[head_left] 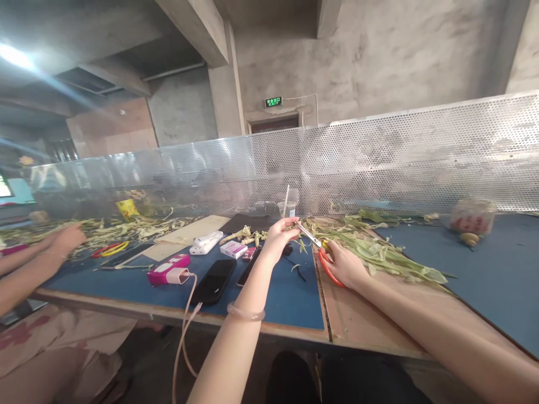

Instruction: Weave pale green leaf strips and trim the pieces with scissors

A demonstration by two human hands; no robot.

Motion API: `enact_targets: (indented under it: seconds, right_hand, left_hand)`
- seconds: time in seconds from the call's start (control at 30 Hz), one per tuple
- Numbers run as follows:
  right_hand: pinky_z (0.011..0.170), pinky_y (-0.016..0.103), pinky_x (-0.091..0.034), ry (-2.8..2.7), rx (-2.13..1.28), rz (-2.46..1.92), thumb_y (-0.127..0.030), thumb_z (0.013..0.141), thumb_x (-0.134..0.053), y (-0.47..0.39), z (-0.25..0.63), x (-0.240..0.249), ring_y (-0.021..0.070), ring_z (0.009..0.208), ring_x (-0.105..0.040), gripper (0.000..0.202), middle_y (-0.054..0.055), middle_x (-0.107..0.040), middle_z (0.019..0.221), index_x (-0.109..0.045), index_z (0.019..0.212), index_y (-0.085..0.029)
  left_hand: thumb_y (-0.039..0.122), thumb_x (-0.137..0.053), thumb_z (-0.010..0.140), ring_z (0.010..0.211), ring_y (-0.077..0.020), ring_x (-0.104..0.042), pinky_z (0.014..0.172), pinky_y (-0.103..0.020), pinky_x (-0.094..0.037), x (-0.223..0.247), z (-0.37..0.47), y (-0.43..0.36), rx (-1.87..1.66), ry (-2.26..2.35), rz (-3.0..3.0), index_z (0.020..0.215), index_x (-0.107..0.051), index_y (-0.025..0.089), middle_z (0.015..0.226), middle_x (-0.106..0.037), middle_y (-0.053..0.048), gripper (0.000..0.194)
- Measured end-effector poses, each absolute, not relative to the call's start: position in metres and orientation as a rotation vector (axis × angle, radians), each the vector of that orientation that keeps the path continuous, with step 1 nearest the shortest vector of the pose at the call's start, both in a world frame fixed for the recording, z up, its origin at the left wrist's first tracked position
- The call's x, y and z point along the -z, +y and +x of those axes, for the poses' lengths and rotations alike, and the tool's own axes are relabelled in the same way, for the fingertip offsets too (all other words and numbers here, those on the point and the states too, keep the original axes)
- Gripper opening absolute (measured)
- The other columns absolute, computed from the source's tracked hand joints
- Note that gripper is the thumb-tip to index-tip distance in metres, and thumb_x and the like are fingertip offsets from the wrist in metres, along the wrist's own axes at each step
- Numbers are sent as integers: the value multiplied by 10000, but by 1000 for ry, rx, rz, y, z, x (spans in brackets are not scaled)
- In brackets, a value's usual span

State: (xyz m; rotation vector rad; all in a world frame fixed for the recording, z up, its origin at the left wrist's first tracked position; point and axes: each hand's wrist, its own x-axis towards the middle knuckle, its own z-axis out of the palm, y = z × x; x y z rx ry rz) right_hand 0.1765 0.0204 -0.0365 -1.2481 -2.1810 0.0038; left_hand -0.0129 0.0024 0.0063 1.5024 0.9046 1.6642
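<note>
My right hand (343, 265) is wrapped round the handles of red and yellow scissors (330, 269), whose blades point up and left. At the blade tips is my left hand (281, 238), its fingers pinched together on something too small to make out. A bracelet circles my left wrist. Under and beside my hands, long pale green leaves (383, 252) lie in a heap on the brown board. Pale knobbly root pieces (242, 233) rest left of my left hand.
Phones (215, 280), a magenta box (168, 270) with a charger and cable, and a white box (233, 249) lie left. A plastic cup (287, 209) stands behind my left hand, a jar (472, 217) at right. Another person's hands work at far left. A perforated metal screen (379, 163) runs behind.
</note>
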Motion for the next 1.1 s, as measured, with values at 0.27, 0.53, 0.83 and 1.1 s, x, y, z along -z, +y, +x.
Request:
enact_targets:
  seconds: [0.27, 0.53, 0.83, 1.1]
  right_hand:
    - [473, 223, -228, -2154, -7, -1258, -607, 788, -306, 21, 177, 36, 167, 598, -542, 394, 5, -603, 715, -429, 790, -233]
    - [486, 228, -240, -2182, -59, -1261, -622, 785, -295, 16, 176, 34, 180, 634, -555, 431, 25, -614, 782, -443, 890, -231]
    - [475, 225, -229, -2188, -56, -1247, -623, 789, -278, 17, 177, 35, 166, 583, -525, 423, 11, -601, 732, -432, 853, -234]
    - [468, 218, -208, -2197, -27, -1228, -589, 793, -315, 18, 178, 35, 150, 565, -505, 375, 4, -588, 703, -430, 815, -233]
  left_hand:
    - [194, -670, 622, 809, -140, -577, 681, -246, -459, -11, -11, -1, -1676, 929, 1442, 982, -618, 169, 1011, -601, -86, 364]
    - [166, -659, 621, 839, -155, -581, 701, -257, -458, -13, -10, -3, -1669, 933, 1459, 985, -616, 165, 1029, -601, -92, 367]
    - [159, -655, 629, 849, -162, -582, 720, -279, -466, -10, -11, -1, -1651, 938, 1515, 996, -607, 163, 1050, -601, -101, 370]
    - [130, -644, 628, 827, -156, -586, 710, -278, -471, -10, -11, -1, -1671, 963, 1524, 993, -604, 156, 1041, -606, -103, 368]
